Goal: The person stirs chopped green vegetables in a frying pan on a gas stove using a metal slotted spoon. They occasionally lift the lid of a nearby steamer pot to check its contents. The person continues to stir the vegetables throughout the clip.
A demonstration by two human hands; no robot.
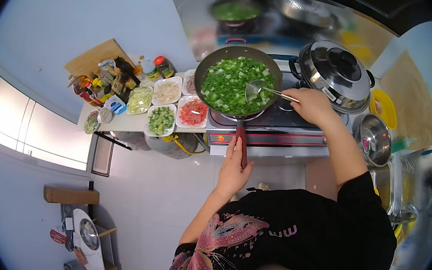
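A deep wok [208, 70] full of chopped leafy greens [230, 81] stands on the left burner of a gas stove [272, 138]. My left hand [234, 169] lies against the wok's reddish-brown handle [243, 148], with fingers along its side; how firmly it grips cannot be told. In my right hand [310, 105] is the handle of a metal ladle [255, 90], whose bowl rests among the greens at the right side of the wok. A large lidded steel pot [335, 73] stands on the right of the stove, just beyond my right hand.
Left of the stove, a counter [119, 124] holds film-covered trays of diced tomato [192, 113], diced green vegetable [161, 120] and other cut food, plus sauce bottles [125, 79]. A gas cylinder [173, 146] stands below. At right are a steel bowl [375, 138], yellow basin [385, 109] and sink [383, 184].
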